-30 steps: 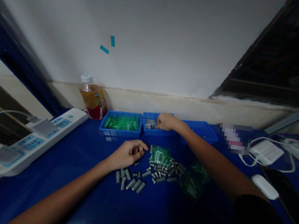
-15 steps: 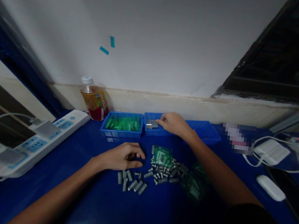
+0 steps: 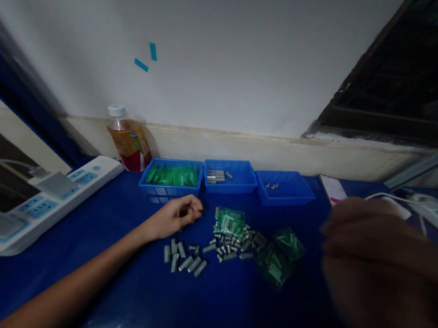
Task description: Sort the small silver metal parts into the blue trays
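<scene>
While the right hand is just a big blur up by the camera, so I can't tell if it's open or carrying anything, the left hand rests on the table with its fingers loosely curled. Can't see whether a piece sits inside.

Just beside it lies a short row of grey sleeves, then a loose pile and green bags.

Further back, the middle tray holds a handful, the right tray a few, and the left tray plenty of green. I'd say most isn't sorted yet.
</scene>
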Demonstrator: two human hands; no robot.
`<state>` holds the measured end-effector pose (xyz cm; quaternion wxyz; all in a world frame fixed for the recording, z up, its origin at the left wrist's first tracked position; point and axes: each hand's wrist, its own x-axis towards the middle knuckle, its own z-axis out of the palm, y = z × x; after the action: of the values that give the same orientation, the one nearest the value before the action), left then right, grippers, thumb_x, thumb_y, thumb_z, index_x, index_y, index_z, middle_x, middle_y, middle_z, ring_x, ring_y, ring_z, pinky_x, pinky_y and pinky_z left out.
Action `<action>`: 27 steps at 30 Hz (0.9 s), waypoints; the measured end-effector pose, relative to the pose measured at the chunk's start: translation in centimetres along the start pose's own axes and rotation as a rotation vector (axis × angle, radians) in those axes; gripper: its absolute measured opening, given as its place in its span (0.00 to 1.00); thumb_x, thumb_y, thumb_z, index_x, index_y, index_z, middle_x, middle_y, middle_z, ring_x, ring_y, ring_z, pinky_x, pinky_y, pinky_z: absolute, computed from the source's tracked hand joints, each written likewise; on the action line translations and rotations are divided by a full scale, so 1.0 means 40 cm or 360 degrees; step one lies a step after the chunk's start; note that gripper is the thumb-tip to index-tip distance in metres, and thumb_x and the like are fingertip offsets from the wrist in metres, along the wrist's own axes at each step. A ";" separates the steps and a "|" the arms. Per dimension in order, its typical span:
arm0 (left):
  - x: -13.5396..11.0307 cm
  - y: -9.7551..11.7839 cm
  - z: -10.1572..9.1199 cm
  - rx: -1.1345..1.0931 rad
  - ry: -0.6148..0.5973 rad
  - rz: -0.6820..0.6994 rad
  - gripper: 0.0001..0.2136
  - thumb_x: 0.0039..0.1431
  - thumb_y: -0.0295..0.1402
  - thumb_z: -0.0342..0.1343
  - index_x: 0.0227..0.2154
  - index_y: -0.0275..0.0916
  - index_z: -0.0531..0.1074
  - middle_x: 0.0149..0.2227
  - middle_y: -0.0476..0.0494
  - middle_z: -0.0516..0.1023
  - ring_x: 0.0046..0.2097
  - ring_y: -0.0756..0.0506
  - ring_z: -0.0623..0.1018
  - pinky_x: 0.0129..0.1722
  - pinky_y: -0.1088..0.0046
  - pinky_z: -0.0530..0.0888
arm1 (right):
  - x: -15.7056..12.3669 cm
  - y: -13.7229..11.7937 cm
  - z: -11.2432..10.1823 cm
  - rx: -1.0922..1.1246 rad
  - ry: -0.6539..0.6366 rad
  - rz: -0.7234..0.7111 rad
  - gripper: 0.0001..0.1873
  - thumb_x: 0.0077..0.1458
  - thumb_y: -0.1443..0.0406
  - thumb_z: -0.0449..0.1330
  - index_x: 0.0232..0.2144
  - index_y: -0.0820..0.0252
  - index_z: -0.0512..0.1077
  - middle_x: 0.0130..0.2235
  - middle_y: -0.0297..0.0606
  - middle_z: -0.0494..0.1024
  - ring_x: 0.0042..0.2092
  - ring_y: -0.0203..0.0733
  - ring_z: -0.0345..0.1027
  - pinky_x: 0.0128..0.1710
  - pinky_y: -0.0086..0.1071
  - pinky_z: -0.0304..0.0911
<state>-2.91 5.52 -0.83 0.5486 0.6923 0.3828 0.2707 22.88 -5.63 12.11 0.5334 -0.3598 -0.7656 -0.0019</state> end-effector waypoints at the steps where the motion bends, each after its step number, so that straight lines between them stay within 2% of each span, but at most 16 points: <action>1: -0.002 0.006 0.007 -0.0138 0.0006 -0.0030 0.14 0.55 0.42 0.56 0.35 0.36 0.64 0.28 0.52 0.65 0.28 0.53 0.67 0.23 0.80 0.68 | -0.024 0.023 0.044 -0.0037 -0.0001 -0.0012 0.10 0.58 0.69 0.54 0.40 0.50 0.70 0.28 0.33 0.72 0.29 0.40 0.65 0.29 0.36 0.61; 3: -0.008 0.021 0.023 -0.0375 0.0000 -0.0085 0.15 0.54 0.41 0.58 0.35 0.37 0.63 0.29 0.52 0.66 0.31 0.52 0.70 0.27 0.77 0.73 | -0.080 0.070 0.142 -0.0173 -0.0262 0.0055 0.09 0.57 0.68 0.55 0.41 0.55 0.68 0.30 0.34 0.73 0.31 0.39 0.66 0.30 0.34 0.61; 5: -0.015 0.034 0.042 -0.0536 -0.0036 -0.0123 0.15 0.53 0.39 0.61 0.36 0.37 0.63 0.29 0.52 0.67 0.32 0.52 0.72 0.31 0.75 0.75 | -0.133 0.105 0.221 -0.0317 -0.0446 0.0045 0.09 0.57 0.68 0.55 0.42 0.60 0.67 0.33 0.38 0.74 0.35 0.41 0.67 0.35 0.37 0.62; 6: -0.018 0.039 0.051 -0.0596 -0.0066 -0.0135 0.15 0.52 0.38 0.61 0.36 0.37 0.63 0.29 0.53 0.67 0.32 0.52 0.72 0.31 0.75 0.75 | -0.155 0.115 0.246 -0.0360 -0.0542 0.0060 0.09 0.57 0.68 0.56 0.42 0.61 0.67 0.34 0.39 0.74 0.36 0.41 0.68 0.37 0.37 0.62; 8: -0.024 0.043 0.064 -0.0688 -0.0131 -0.0139 0.15 0.52 0.37 0.62 0.36 0.37 0.63 0.28 0.53 0.68 0.31 0.53 0.72 0.31 0.75 0.75 | -0.180 0.120 0.266 -0.0416 -0.0603 0.0060 0.07 0.57 0.69 0.55 0.40 0.61 0.68 0.34 0.39 0.74 0.36 0.42 0.67 0.38 0.37 0.60; 14: -0.031 0.036 0.077 -0.0786 -0.0216 -0.0041 0.13 0.54 0.34 0.61 0.35 0.35 0.63 0.27 0.53 0.69 0.29 0.55 0.72 0.31 0.80 0.69 | -0.178 0.104 0.255 -0.0386 -0.0696 0.0047 0.03 0.58 0.67 0.54 0.33 0.60 0.68 0.31 0.36 0.72 0.34 0.40 0.64 0.35 0.35 0.56; 21: -0.035 0.038 0.079 -0.0539 -0.0257 -0.0022 0.13 0.57 0.41 0.56 0.35 0.36 0.62 0.27 0.52 0.68 0.29 0.52 0.73 0.31 0.75 0.69 | -0.179 0.106 0.273 -0.0425 -0.0806 0.0065 0.08 0.60 0.67 0.50 0.33 0.59 0.69 0.30 0.38 0.72 0.34 0.41 0.64 0.35 0.35 0.56; 24: -0.035 0.049 0.064 -0.0190 -0.0138 0.0074 0.13 0.61 0.42 0.50 0.40 0.37 0.64 0.29 0.50 0.69 0.31 0.51 0.72 0.32 0.74 0.70 | -0.151 0.154 0.241 -0.0505 -0.0660 0.0138 0.09 0.61 0.66 0.50 0.32 0.60 0.70 0.30 0.39 0.73 0.34 0.41 0.64 0.36 0.35 0.56; 27: -0.038 0.063 0.041 0.0378 -0.0004 0.0251 0.10 0.63 0.39 0.47 0.40 0.37 0.67 0.34 0.46 0.72 0.36 0.49 0.72 0.36 0.71 0.70 | -0.125 0.245 0.179 -0.0736 -0.0379 0.0307 0.11 0.61 0.64 0.50 0.32 0.60 0.70 0.31 0.40 0.74 0.35 0.42 0.64 0.38 0.36 0.57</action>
<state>-1.89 3.09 1.25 0.4402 0.7807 0.3559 0.2648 23.33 1.65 1.22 0.3412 -0.5408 -0.7643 -0.0835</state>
